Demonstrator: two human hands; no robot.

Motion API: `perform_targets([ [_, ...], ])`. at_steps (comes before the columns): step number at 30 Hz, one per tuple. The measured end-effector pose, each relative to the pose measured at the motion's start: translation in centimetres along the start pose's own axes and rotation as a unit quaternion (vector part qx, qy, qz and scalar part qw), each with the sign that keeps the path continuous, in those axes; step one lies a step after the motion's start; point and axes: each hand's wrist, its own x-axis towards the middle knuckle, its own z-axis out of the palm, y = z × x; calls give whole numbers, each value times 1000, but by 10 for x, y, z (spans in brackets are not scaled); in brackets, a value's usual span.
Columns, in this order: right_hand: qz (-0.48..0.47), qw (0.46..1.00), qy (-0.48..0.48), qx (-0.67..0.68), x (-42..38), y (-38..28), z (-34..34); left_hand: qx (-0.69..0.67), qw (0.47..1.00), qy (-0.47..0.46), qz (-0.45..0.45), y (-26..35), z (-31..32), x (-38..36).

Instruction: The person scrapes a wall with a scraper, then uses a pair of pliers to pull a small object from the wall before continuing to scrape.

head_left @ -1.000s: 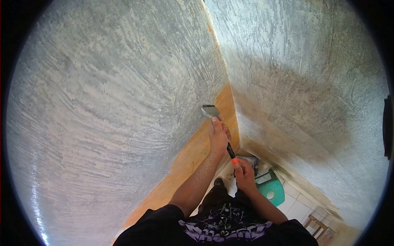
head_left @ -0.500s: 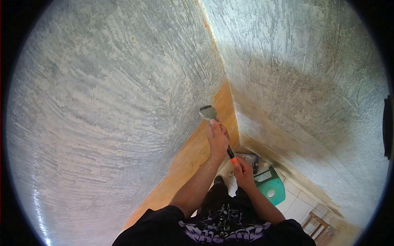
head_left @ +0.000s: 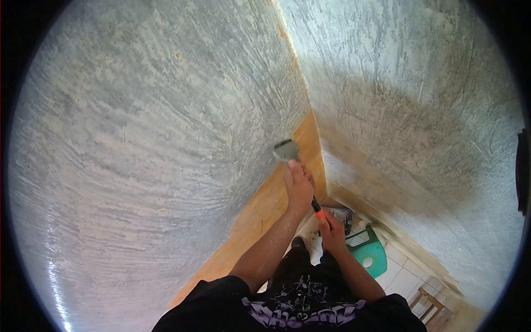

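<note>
A long-handled scraper [head_left: 286, 150] with a wide grey blade is held up against the left wall [head_left: 138, 138], close to the border between grey scraped surface and an orange painted band [head_left: 265, 206]. My left hand [head_left: 300, 185] is wrapped round the upper handle just below the blade. Lower down, my right hand [head_left: 332, 232] grips the black and orange end of the same handle.
The right wall [head_left: 398, 122] meets the left one at a corner. On the tiled floor stand a green plastic stool [head_left: 373, 257] and a tray-like item [head_left: 345, 218] in the corner. A wooden piece of furniture [head_left: 428, 304] is at lower right.
The blade and both hands have shifted slightly to the right in view, and the walls and floor items have also shifted a little. Both hands keep their hold on the scraper.
</note>
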Motion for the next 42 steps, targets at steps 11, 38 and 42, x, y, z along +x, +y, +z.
perform_targets([
  [11, 23, 999, -15, 46, 1, -7, 1, 8, 1000, -15, -12, 1, 0, 3],
  [38, 77, 989, -22, 128, -11, -9, 7, 41, 999, -5, -26, 4, 1, 2],
  [42, 106, 985, -32, 135, -18, -14, 6, 43, 999, 4, -28, 2, 0, -2],
])
